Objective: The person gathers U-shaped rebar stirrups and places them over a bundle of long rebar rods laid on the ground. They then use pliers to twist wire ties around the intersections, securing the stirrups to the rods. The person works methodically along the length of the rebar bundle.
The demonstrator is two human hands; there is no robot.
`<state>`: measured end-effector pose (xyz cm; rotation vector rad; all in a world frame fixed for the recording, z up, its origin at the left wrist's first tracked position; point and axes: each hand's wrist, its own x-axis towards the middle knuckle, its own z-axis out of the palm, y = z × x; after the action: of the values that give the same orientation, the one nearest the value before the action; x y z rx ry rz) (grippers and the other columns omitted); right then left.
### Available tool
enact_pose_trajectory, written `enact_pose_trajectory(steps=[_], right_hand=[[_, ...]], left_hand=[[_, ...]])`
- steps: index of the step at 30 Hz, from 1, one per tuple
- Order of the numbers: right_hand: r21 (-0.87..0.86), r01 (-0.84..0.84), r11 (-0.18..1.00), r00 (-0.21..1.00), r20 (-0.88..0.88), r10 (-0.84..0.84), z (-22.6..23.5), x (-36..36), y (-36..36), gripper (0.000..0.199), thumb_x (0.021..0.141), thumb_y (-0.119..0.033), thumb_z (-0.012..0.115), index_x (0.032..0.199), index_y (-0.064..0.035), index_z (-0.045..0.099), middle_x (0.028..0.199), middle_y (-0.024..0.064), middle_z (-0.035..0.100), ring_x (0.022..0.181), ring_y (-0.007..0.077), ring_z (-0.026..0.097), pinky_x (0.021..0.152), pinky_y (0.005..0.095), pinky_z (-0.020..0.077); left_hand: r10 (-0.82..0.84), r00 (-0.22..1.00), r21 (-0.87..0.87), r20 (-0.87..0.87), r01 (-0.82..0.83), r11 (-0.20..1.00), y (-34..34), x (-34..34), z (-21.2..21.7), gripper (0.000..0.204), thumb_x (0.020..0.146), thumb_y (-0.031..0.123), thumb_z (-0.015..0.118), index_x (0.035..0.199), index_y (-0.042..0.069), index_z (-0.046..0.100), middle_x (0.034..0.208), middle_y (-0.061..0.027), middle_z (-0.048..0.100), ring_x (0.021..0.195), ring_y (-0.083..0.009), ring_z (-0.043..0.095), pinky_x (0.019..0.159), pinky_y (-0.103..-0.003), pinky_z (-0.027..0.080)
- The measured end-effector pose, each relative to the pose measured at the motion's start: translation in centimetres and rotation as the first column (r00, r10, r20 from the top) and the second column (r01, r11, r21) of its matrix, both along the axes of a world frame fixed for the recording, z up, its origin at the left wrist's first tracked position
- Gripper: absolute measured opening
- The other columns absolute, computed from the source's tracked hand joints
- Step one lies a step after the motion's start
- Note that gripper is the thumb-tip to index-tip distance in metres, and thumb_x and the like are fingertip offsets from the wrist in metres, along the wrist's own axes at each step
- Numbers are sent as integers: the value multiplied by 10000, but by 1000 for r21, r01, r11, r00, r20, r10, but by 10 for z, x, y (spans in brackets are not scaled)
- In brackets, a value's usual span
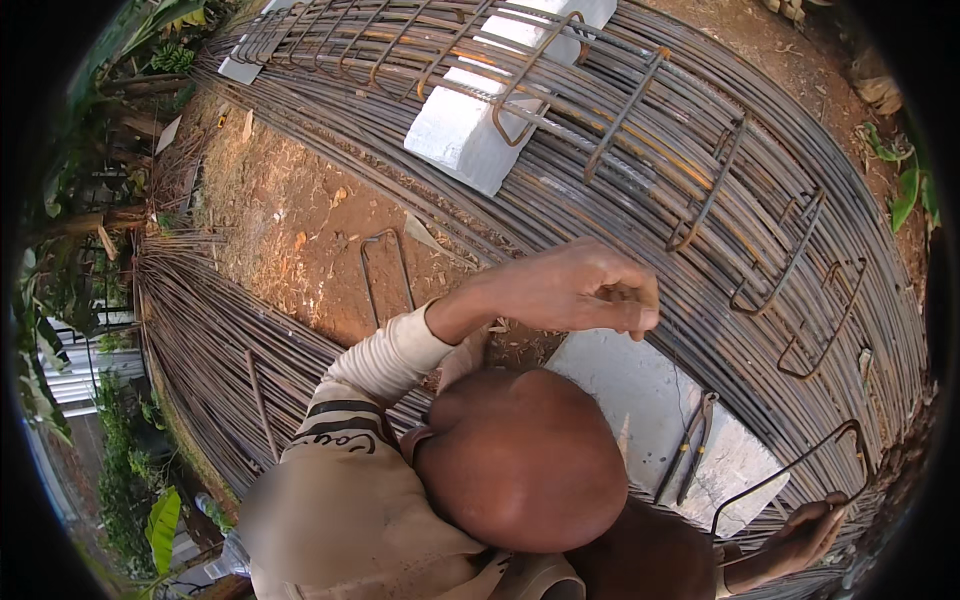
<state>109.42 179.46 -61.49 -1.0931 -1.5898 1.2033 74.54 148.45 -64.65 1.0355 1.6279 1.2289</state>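
My left hand [600, 292] is held over the near edge of the long steel bars [650, 220], its fingers curled toward the thumb. Whatever might be between those fingertips is too small to make out. At the lower right, my right hand [808, 535] grips a bent rebar stirrup [785, 468] near its hooked end. Between my hands, a pair of pincers [690, 448] with dark and yellowish handles lies on a pale concrete block [640, 385]. My bare knee [520, 460] covers part of the block.
Several stirrups [708, 190] stand along the bars to the right. Another white block [455, 130] is under the bars farther off. A loose stirrup [385, 275] rests on the reddish soil [290, 210]. More bars [230, 330] fan out at left, beside green plants [120, 480].
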Motion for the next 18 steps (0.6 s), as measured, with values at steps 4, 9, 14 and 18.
enact_pose_trajectory(steps=[4, 9, 14, 18], right_hand=[[-65, -182, 981, 982, -72, 177, 0, -9, 3, 273, 1102, -226, 506, 1120, 24, 613, 572, -59, 321, 486, 22, 223, 494, 223, 144], [-79, -406, 910, 912, -91, 399, -5, -56, -30, 294, 1114, -247, 475, 1082, 32, 561, 553, -58, 319, 482, 26, 222, 483, 225, 145], [-58, -561, 826, 827, -83, 556, -2, -90, -71, 355, 1092, -312, 496, 973, 10, 583, 485, -14, 411, 402, 39, 305, 436, 212, 198], [-201, -604, 771, 797, -187, 574, -13, -110, -121, 334, 1061, -286, 570, 913, 12, 597, 505, -7, 441, 384, 52, 332, 400, 225, 204]], left_hand=[[667, 744, -360, 44, -611, 705, -169, 13, -92, 322, 1031, 325, 636, 1023, 10, 705, 875, -58, 720, 825, -128, 672, 785, -303, 546], [603, 461, -523, -651, -848, 84, -332, 52, -225, 567, 911, 509, 682, 1129, -14, 684, 1033, -257, 734, 981, -408, 712, 862, -472, 550], [515, 484, -590, -708, -805, -55, -317, 72, -267, 541, 913, 478, 682, 1122, -21, 668, 1070, -284, 714, 1028, -464, 686, 887, -533, 541], [562, 469, -596, -681, -801, -54, -317, 83, -270, 475, 911, 416, 676, 1109, -16, 674, 1108, -296, 704, 1030, -473, 690, 877, -544, 554]])
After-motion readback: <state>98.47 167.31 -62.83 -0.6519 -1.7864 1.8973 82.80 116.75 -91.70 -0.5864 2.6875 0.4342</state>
